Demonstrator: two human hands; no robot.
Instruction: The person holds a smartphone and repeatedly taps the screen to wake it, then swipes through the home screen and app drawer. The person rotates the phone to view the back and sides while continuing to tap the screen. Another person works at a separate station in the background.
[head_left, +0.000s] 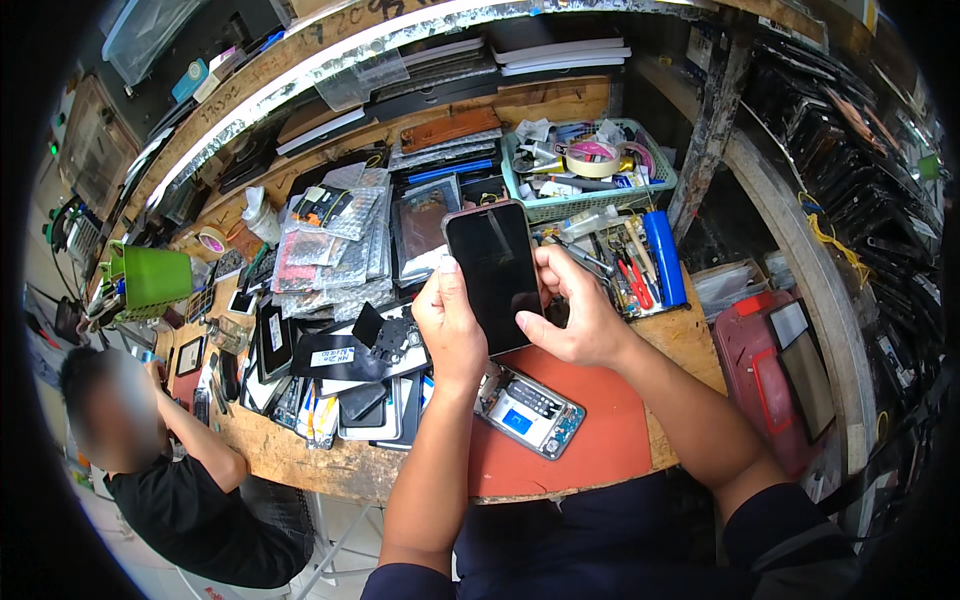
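A black smartphone [490, 262] with a dark screen is held up between my two hands. My left hand [452, 328] grips its left edge, with the thumb along the side. My right hand [582, 312] closes round the lower right edge, its thumb near the bottom of the screen. Beneath lies an opened phone [532, 412] with its inner parts showing, resting on a reddish-orange mat [610, 435]. The held phone and my hands hide part of that mat. Left of my left wrist is a pile of phone parts and dark panels [365, 352].
Bubble-wrapped parts [335, 240] stack up behind the pile. A mint basket [600, 205] holds tape and tubes; red-handled pliers [636, 284] lie beside a blue cylinder [664, 260]. A red case [765, 380] stands right of the bench, and another person [190, 510] sits at the left.
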